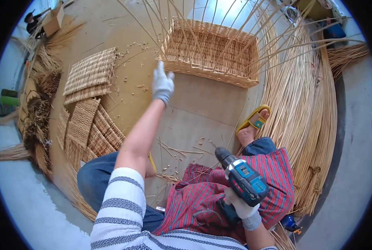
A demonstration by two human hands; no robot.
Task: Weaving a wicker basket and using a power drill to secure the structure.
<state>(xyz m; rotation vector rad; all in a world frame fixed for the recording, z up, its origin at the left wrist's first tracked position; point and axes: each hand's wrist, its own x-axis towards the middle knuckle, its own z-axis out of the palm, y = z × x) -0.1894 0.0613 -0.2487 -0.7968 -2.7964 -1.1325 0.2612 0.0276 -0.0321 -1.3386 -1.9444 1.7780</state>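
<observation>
A rectangular woven wicker basket (236, 77) lies on the floor ahead of me, its long unwoven stakes fanning out from the rim. My left hand (163, 84), in a pale work glove, reaches to its near left corner with the fingers stretched out. Whether the fingertips touch the wicker I cannot tell. Over my lap, my right hand (239, 205), also gloved, is wrapped round the handle of a blue and black cordless drill (245, 179). A thin bit sticks out of its chuck, pointing up and left toward the floor, well apart from the basket.
Flat woven panels (90, 75) lie on the left, some overlapping. Long bundles of wicker rods (296, 100) cover the floor at the right. More tied bundles (40, 108) line the far left. Short offcuts (173, 152) are scattered about. A striped red cloth (194, 200) drapes my lap.
</observation>
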